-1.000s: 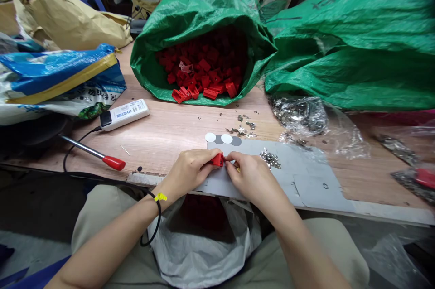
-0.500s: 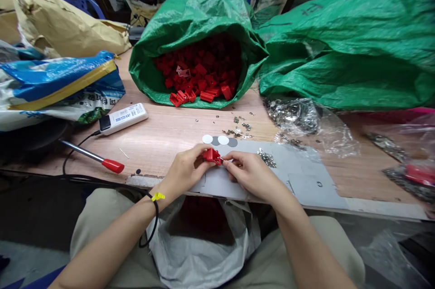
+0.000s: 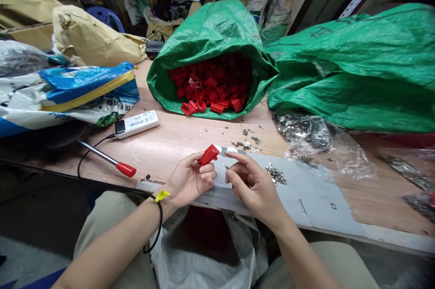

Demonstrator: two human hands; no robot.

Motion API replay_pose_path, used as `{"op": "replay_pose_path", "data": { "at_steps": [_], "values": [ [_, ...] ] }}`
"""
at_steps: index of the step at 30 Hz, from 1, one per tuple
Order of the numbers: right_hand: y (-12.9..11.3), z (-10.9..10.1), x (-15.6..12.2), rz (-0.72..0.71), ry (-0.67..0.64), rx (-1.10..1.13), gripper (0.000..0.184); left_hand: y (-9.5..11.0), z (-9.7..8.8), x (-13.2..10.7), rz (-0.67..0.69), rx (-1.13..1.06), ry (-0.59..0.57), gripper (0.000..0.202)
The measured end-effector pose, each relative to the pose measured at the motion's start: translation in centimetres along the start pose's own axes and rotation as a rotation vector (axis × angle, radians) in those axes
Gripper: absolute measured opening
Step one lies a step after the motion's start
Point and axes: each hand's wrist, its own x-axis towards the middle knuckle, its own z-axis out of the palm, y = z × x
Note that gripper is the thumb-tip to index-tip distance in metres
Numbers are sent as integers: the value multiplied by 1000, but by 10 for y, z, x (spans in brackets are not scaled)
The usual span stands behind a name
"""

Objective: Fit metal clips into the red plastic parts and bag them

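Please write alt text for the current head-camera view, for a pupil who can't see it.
A person's left hand holds a small red part; the right hand, close by, holds a thin metallic item. Beyond them an open green sack shows many red pieces, and small metal pieces lie heaped on a grey sheet.

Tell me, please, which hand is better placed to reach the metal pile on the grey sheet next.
Probably the right hand: it is nearer the metal pile, though it holds a slim item; the left hand, farther off, grips a red part.

Illegible blue characters on the white device [image 3: 137, 124], dark ones on the blue-and-white sack [image 3: 89, 88].
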Motion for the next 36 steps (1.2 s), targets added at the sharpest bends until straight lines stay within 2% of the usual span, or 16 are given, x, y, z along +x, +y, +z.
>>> {"op": "replay_pose_path", "data": {
  "at_steps": [7,10,15,19,25,36],
  "values": [
    [-2,5,-1,-79,-7,-115,42,0,-1,-3,-125,39,-65,32],
    [-2,5,-2,-162,14,-136,39,-3,-5,-2,-139,86,-78,36],
    [-2,6,-3,-336,9,-151,36,-6,-7,0,-85,200,7,50],
    [-5,1,-4,-347,-54,-152,37,-1,-7,-2,-137,248,30,53],
    [-8,-7,-4,-350,-139,-164,34,8,-10,-3,-313,213,3,50],
    [-4,-7,-1,-474,-162,-157,38,12,-18,2,-402,170,21,49]
  ]
}}
